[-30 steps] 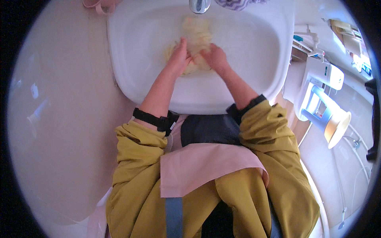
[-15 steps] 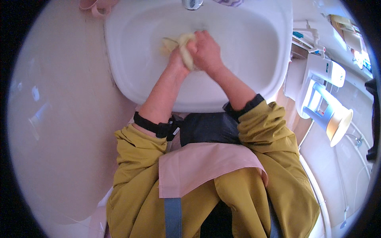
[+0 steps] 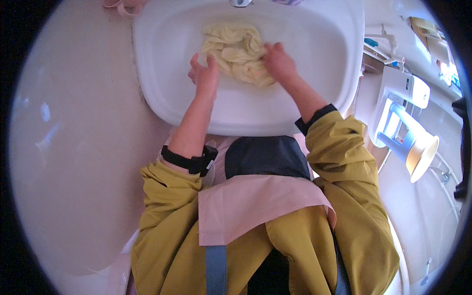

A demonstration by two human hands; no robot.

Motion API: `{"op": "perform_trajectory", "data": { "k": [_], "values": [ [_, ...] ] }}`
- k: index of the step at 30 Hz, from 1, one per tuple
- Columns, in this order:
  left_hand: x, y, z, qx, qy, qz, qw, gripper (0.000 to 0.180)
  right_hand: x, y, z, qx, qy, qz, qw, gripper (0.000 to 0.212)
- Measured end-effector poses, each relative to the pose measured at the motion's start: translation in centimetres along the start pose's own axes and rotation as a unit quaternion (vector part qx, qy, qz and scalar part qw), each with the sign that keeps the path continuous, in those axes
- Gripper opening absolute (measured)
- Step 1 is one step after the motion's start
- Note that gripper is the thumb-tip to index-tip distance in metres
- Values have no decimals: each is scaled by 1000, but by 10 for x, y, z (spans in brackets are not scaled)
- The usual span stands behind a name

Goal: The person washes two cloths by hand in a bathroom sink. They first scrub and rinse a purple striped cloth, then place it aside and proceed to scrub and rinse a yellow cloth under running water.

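A wet-looking, pale yellow cloth [image 3: 238, 51] lies loosely bunched in the white washbasin [image 3: 162, 69]. My left hand [image 3: 204, 73] is at the cloth's left edge, with its thumb and fingers apart and nothing gripped. At the right edge of the cloth, my right hand [image 3: 280, 63] has its fingers bent toward the folds. They are blurred and partly hidden, so I cannot make out whether they pinch the fabric. Above the basin's far side the end of a chrome tap [image 3: 240, 2] shows.
A pink cup [image 3: 129, 6] stands at the far left beside the basin. A purple patterned cloth [image 3: 287, 1] lies at the back rim. On the right are white pipes [image 3: 391, 46], a white box-shaped unit [image 3: 400, 86] and a blue-and-cream stool-like item [image 3: 410, 142].
The cloth was squeezed into a twisted bundle between both hands; now it lies loosened in the basin. My hands have moved apart, left hand to the left, right hand to the right.
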State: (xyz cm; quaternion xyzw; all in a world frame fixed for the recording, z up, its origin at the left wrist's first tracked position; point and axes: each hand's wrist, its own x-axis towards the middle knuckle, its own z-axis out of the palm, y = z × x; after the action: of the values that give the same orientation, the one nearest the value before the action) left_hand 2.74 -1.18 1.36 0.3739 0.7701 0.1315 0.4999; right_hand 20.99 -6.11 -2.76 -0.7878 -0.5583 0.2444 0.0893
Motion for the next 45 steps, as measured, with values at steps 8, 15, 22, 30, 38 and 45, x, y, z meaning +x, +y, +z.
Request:
{"op": "perform_trajectory", "data": {
  "k": [8,15,22,30,38,45],
  "values": [
    [3,-13,39,-415,-336,-190,824,64,-27,-57,-16,286,-57,57,955,45],
    [33,-29,57,-442,-363,-15,820,49,-38,-82,-43,245,-55,114,961,36],
    [-35,25,49,-225,-266,79,934,51,27,17,-5,713,-155,232,643,29],
    [-33,29,13,-109,-76,118,984,55,29,56,-39,379,65,154,910,22],
    [22,-34,-3,155,61,208,964,73,25,40,-5,-27,69,30,997,48],
    [-21,-33,17,-279,-209,-221,911,84,16,17,10,-61,46,28,997,45]
  ]
}}
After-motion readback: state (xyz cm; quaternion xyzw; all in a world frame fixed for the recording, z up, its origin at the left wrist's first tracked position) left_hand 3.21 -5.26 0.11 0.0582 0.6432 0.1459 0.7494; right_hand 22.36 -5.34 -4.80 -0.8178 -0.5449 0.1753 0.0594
